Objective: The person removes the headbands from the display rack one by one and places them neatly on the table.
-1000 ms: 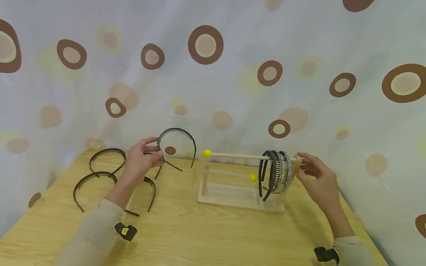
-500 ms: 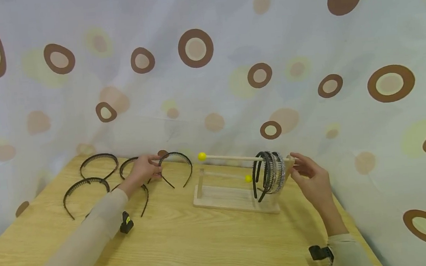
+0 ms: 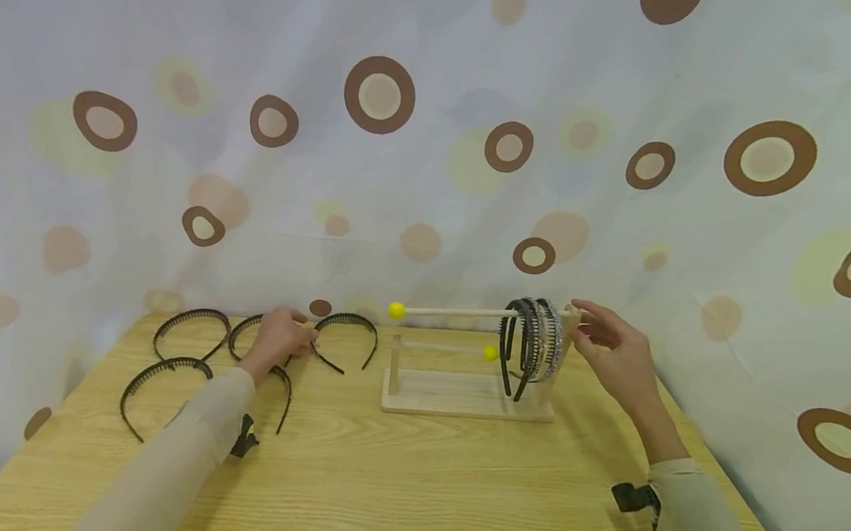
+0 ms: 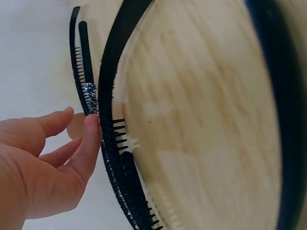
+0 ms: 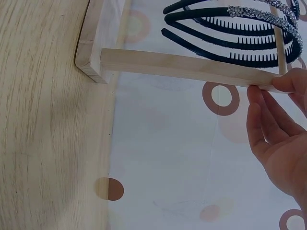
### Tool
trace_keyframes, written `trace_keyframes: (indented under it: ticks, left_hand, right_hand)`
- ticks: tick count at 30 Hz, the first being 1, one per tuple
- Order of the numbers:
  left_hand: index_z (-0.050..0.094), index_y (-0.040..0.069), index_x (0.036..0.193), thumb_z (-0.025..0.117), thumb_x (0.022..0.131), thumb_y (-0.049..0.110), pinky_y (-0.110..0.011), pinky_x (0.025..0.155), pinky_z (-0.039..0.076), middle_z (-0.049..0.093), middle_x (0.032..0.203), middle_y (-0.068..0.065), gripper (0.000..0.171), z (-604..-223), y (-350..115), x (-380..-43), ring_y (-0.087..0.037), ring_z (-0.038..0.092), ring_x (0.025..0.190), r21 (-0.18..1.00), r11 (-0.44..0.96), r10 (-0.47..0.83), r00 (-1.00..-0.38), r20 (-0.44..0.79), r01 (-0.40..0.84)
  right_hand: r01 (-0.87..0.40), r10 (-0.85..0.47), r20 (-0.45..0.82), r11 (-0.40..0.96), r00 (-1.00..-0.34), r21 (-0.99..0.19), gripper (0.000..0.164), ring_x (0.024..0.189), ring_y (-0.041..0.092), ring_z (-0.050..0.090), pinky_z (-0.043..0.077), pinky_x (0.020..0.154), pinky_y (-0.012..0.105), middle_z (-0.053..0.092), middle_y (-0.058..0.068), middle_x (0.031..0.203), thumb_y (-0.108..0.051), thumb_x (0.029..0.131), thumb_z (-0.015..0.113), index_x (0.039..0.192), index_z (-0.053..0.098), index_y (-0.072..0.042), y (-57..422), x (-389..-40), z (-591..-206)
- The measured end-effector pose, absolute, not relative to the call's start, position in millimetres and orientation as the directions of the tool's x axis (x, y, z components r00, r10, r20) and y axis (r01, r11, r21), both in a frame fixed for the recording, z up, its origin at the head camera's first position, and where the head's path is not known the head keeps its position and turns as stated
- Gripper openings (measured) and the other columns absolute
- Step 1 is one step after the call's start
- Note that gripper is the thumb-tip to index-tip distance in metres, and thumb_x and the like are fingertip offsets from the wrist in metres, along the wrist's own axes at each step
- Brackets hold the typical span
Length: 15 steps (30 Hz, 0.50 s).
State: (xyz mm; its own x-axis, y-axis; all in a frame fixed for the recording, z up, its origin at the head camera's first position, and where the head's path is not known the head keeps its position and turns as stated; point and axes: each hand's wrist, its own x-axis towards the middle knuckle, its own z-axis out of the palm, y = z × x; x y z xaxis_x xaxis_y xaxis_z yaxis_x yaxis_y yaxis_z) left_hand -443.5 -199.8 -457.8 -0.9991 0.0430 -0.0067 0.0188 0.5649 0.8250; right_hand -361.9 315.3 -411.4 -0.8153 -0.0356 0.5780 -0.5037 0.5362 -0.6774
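My left hand is at the back of the table, beside a black toothed headband that stands on its ends. In the left wrist view, the fingers are spread and one fingertip touches or nearly touches a dark headband. My right hand pinches the top of the upright of a wooden stand, and the right wrist view shows thumb and fingers around the upright's end. Several headbands, black and silver-glittered, hang on the stand's upper rod.
More black headbands lie at the left of the wooden table. Yellow balls cap the stand's rods, which point left. A patterned curtain closes off the back and right side.
My left hand has lowered the toothed headband onto the table at the back and moved slightly left from it. My right hand has stayed on the stand. The head view has shifted slightly.
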Motion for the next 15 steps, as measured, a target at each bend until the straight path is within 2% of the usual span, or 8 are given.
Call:
trace_keyframes:
  ticks: [4,7,11,15]
  left_hand:
    - [0.053,-0.015,0.137,0.063,0.102,0.016,-0.037,0.068,0.059,0.070,0.109,-0.026,0.048,-452,-197,-439,-0.033,0.073,0.080,0.771,0.634,0.075,-0.997,0.022,0.065]
    - [0.051,-0.010,0.142,0.061,0.104,0.023,-0.038,0.068,0.058,0.068,0.113,-0.026,0.051,-444,-189,-432,-0.033,0.072,0.082,0.737,0.660,0.160,-0.986,0.049,0.144]
    - [0.053,-0.003,0.143,0.063,0.104,0.025,-0.038,0.068,0.059,0.068,0.111,-0.021,0.049,-429,-168,-412,-0.032,0.072,0.084,0.704,0.666,0.280,-0.957,0.071,0.247]
    - [0.059,0.001,0.137,0.064,0.103,0.024,-0.037,0.066,0.057,0.068,0.106,-0.014,0.042,-416,-142,-385,-0.028,0.070,0.083,0.701,0.645,0.338,-0.936,0.096,0.304]
  right_hand:
    - [-0.502,-0.036,0.576,0.538,-0.816,-0.677,0.042,0.098,0.006,0.066,0.053,0.082,0.019,0.070,0.013,0.120,-0.009,0.097,0.071,0.138,0.065,-0.015,315,-361,-412]
    - [-0.507,-0.037,0.583,0.541,-0.812,-0.671,0.042,0.097,0.006,0.066,0.054,0.082,0.020,0.070,0.013,0.120,-0.009,0.098,0.070,0.139,0.065,-0.015,316,-362,-413]
    - [-0.509,-0.034,0.587,0.540,-0.809,-0.670,0.042,0.097,0.007,0.067,0.053,0.082,0.019,0.070,0.013,0.120,-0.010,0.098,0.069,0.139,0.065,-0.016,317,-364,-412]
    - [-0.495,-0.022,0.573,0.533,-0.819,-0.686,0.041,0.096,0.005,0.067,0.053,0.079,0.018,0.070,0.014,0.119,-0.012,0.099,0.069,0.139,0.065,-0.015,316,-363,-412]
